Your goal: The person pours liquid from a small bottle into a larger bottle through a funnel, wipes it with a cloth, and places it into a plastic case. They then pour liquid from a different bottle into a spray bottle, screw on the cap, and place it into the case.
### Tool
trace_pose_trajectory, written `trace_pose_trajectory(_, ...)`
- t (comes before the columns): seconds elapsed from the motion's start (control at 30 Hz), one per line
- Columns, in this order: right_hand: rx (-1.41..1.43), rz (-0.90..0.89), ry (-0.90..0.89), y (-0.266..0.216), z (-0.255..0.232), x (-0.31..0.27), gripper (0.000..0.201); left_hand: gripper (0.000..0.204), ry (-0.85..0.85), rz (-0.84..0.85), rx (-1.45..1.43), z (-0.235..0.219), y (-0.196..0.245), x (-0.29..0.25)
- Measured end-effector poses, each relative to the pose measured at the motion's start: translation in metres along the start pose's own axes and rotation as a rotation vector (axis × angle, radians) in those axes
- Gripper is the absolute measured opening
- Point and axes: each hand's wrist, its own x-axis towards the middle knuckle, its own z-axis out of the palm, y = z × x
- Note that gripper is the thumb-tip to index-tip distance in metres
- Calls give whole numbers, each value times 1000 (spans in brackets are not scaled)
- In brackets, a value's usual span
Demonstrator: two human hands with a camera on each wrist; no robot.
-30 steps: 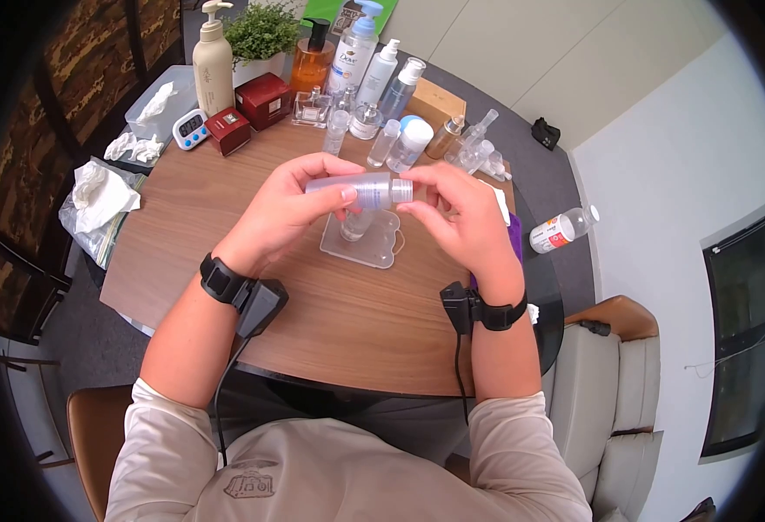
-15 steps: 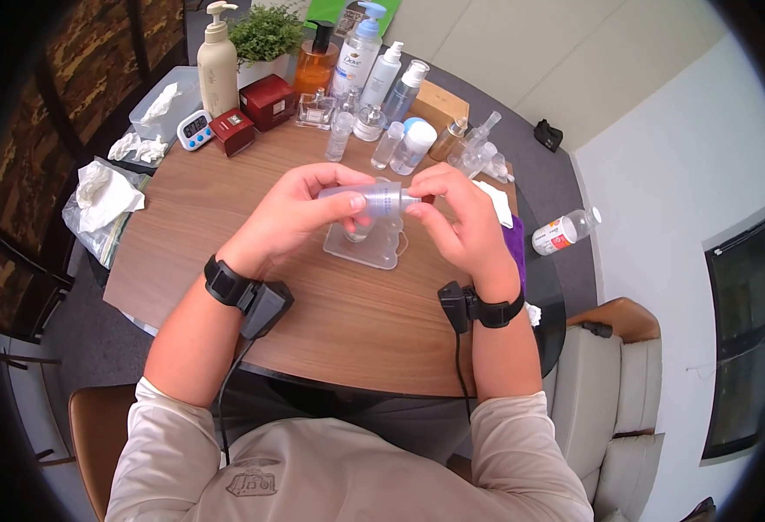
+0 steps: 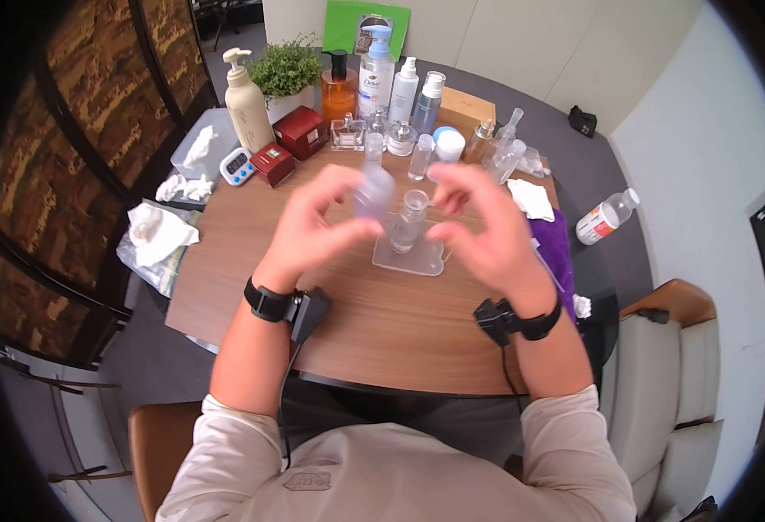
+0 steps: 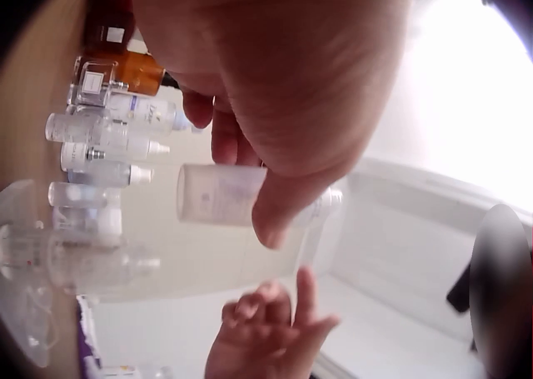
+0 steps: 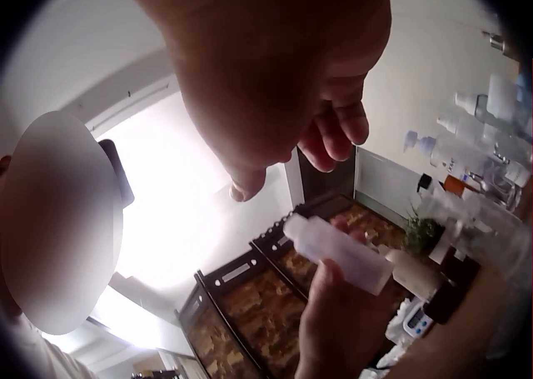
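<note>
My left hand point(image 3: 313, 222) holds a small translucent bottle point(image 4: 221, 194) between thumb and fingers. The bottle is raised over the table, and faint blue print shows on its side. Its narrow threaded neck shows in the left wrist view. A short way to the right, my right hand point(image 3: 491, 230) is held up, with thumb and fingers spread apart and nothing visible between them. Between and below the hands, a clear vessel with a wide round mouth point(image 3: 407, 228) stands on a clear plastic tray point(image 3: 400, 262).
Pump bottles, perfume bottles and vials line the table's far side, among them a Dove bottle point(image 3: 375, 87). Dark red boxes point(image 3: 301, 132) and a timer point(image 3: 237, 165) are at the left. A purple cloth point(image 3: 554, 252) lies at the right edge, beside a white tissue point(image 3: 531, 199).
The right hand has let go of the bottle's neck end and moved away from it. The left hand has turned the bottle from lying sideways. The whole head view has shifted.
</note>
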Motion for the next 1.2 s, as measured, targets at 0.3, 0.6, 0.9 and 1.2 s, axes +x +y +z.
trace_pose_trajectory(0.3, 257, 122, 264, 18, -42, 1, 33, 49, 204, -513, 287, -16, -115, -3)
trace_pose_trajectory(0.6, 153, 114, 250, 14, -60, 1, 27, 71, 312, -254, 422, 3, -126, 2)
trace_pose_trajectory(0.9, 75, 48, 322, 11, -76, 0, 22, 51, 271, -470, 405, -1, -119, 12)
trace_pose_trajectory(1.2, 46, 60, 336, 14, -80, -1, 20, 47, 181, -375, 470, -19, -164, 42)
